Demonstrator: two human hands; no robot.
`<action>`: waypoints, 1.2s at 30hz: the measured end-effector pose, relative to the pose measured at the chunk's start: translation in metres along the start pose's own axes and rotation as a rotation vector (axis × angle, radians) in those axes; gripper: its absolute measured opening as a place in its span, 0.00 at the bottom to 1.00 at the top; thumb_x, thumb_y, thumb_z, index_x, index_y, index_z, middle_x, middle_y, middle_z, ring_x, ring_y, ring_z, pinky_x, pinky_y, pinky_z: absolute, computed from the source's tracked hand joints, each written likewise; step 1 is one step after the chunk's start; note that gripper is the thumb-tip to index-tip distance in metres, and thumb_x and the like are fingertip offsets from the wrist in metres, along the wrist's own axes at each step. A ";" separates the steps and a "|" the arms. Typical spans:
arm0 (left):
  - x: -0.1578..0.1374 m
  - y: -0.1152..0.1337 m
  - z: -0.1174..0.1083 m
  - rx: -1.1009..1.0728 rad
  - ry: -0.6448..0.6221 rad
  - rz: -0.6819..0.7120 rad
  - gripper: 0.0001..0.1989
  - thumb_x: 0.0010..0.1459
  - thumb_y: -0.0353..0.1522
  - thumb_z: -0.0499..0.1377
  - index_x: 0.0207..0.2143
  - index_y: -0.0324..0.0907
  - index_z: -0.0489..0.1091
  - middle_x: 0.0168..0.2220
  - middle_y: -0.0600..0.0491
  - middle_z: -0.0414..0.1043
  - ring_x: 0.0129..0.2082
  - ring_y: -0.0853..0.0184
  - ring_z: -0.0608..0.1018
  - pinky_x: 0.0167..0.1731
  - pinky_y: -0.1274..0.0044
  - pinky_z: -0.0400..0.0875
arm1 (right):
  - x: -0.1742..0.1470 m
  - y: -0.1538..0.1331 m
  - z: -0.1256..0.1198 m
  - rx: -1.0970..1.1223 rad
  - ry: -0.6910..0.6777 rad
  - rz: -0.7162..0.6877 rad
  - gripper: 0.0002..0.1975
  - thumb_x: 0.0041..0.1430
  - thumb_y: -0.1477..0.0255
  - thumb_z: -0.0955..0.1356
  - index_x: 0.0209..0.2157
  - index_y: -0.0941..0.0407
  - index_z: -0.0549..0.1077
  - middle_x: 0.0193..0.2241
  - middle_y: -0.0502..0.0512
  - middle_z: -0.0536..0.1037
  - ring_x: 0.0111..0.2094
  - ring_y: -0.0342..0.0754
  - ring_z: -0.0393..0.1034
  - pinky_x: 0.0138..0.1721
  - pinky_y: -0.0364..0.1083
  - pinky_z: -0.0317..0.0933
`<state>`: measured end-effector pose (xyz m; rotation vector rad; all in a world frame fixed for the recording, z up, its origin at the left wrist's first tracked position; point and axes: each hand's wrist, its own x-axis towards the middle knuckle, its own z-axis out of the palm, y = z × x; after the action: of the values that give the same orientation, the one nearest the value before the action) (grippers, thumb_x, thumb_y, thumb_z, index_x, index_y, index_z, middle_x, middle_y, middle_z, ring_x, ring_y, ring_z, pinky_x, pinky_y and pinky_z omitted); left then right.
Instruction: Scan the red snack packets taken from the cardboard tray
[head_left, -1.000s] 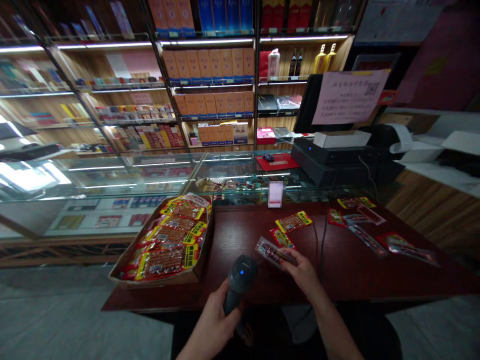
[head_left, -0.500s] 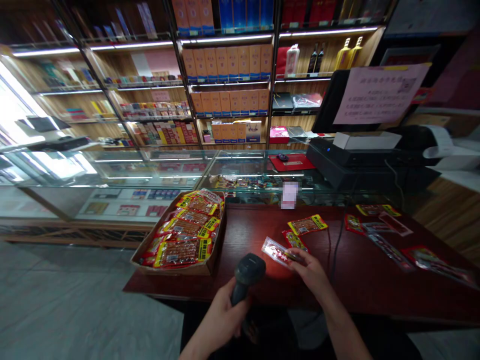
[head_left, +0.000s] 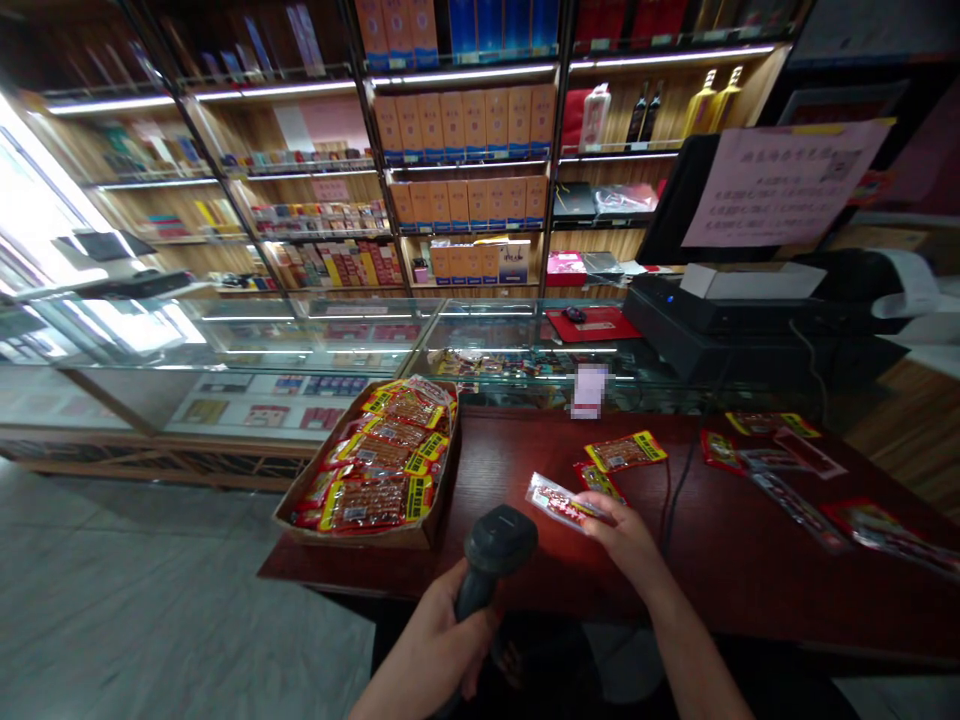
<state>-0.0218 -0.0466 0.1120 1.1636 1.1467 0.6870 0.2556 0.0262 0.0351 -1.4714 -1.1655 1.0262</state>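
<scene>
The left hand [head_left: 442, 640] grips a barcode scanner [head_left: 495, 545] upright, aimed toward one o'clock at a snack packet [head_left: 559, 500] pinched flat by the right hand [head_left: 626, 540] just above the counter [head_left: 735, 570], its face catching the red beam.

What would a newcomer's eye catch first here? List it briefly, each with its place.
First, the black barcode scanner gripped by the left hand at bottom centre, casting a red glow on the snack packet that the right hand holds over the dark wooden table. Next, the cardboard box heaped with red-and-yellow packets at the table's left end.
</scene>
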 end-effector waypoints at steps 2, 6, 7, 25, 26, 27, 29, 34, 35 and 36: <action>-0.008 0.009 -0.003 0.021 -0.015 -0.013 0.08 0.52 0.31 0.58 0.37 0.42 0.65 0.17 0.65 0.62 0.11 0.77 0.60 0.10 0.86 0.54 | 0.000 0.000 -0.001 0.003 -0.007 0.003 0.16 0.43 0.66 0.70 0.36 0.52 0.83 0.39 0.53 0.86 0.43 0.58 0.79 0.50 0.54 0.70; -0.019 0.024 -0.009 0.063 -0.041 -0.041 0.10 0.55 0.32 0.57 0.41 0.41 0.66 0.17 0.65 0.62 0.12 0.77 0.61 0.11 0.87 0.55 | 0.002 0.004 -0.004 0.042 -0.008 -0.015 0.15 0.43 0.66 0.72 0.36 0.52 0.82 0.38 0.53 0.85 0.43 0.58 0.79 0.51 0.54 0.69; -0.018 0.024 -0.009 0.060 -0.041 -0.036 0.10 0.55 0.32 0.56 0.41 0.41 0.66 0.17 0.65 0.62 0.12 0.77 0.60 0.11 0.87 0.55 | 0.002 0.006 -0.004 0.046 -0.010 -0.017 0.15 0.44 0.66 0.72 0.36 0.52 0.82 0.38 0.53 0.86 0.43 0.58 0.79 0.52 0.54 0.69; 0.083 -0.085 0.008 -0.144 0.253 -0.026 0.12 0.50 0.36 0.61 0.37 0.43 0.66 0.16 0.64 0.64 0.09 0.72 0.63 0.11 0.81 0.58 | 0.100 -0.117 0.178 -0.233 -0.282 -0.727 0.18 0.61 0.77 0.64 0.42 0.47 0.83 0.51 0.51 0.82 0.55 0.50 0.74 0.62 0.55 0.61; 0.083 -0.085 0.008 -0.142 0.262 -0.022 0.12 0.50 0.36 0.61 0.37 0.43 0.66 0.16 0.63 0.64 0.10 0.72 0.64 0.11 0.81 0.58 | 0.103 -0.122 0.195 -0.296 -0.299 -0.726 0.19 0.62 0.78 0.63 0.43 0.46 0.83 0.53 0.51 0.81 0.57 0.50 0.73 0.64 0.57 0.58; 0.084 -0.085 0.007 -0.137 0.271 -0.015 0.11 0.50 0.35 0.61 0.36 0.43 0.66 0.16 0.63 0.64 0.11 0.72 0.64 0.12 0.81 0.59 | 0.104 -0.125 0.210 -0.361 -0.319 -0.709 0.20 0.62 0.78 0.63 0.45 0.46 0.82 0.55 0.51 0.80 0.59 0.51 0.71 0.65 0.60 0.55; 0.084 -0.085 0.006 -0.123 0.286 -0.001 0.10 0.50 0.34 0.61 0.35 0.42 0.67 0.17 0.63 0.64 0.13 0.73 0.66 0.14 0.81 0.60 | 0.103 -0.126 0.232 -0.482 -0.393 -0.670 0.21 0.62 0.76 0.64 0.50 0.43 0.80 0.59 0.51 0.77 0.63 0.53 0.66 0.68 0.66 0.46; 0.086 -0.085 0.002 -0.079 0.256 -0.005 0.09 0.53 0.36 0.60 0.35 0.43 0.66 0.17 0.63 0.63 0.11 0.72 0.64 0.11 0.81 0.58 | 0.101 -0.110 0.205 -0.554 -0.454 -0.645 0.29 0.59 0.71 0.68 0.61 0.39 0.70 0.68 0.48 0.66 0.70 0.57 0.54 0.68 0.73 0.32; 0.086 -0.085 0.001 -0.074 0.247 -0.003 0.10 0.53 0.37 0.61 0.36 0.43 0.66 0.17 0.63 0.64 0.11 0.72 0.65 0.11 0.81 0.58 | 0.099 -0.101 0.184 -0.566 -0.358 -0.607 0.27 0.60 0.71 0.67 0.61 0.40 0.70 0.67 0.49 0.67 0.68 0.56 0.57 0.68 0.69 0.37; 0.086 -0.085 0.001 -0.071 0.240 -0.001 0.10 0.53 0.38 0.61 0.36 0.43 0.66 0.16 0.63 0.64 0.11 0.71 0.65 0.11 0.81 0.59 | 0.095 -0.090 0.159 -0.601 -0.227 -0.543 0.25 0.62 0.71 0.66 0.60 0.44 0.71 0.65 0.52 0.70 0.66 0.55 0.61 0.68 0.65 0.43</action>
<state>-0.0048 0.0039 0.0032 1.0405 1.3118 0.8775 0.1046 0.1550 0.0897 -1.3617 -2.0253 0.4850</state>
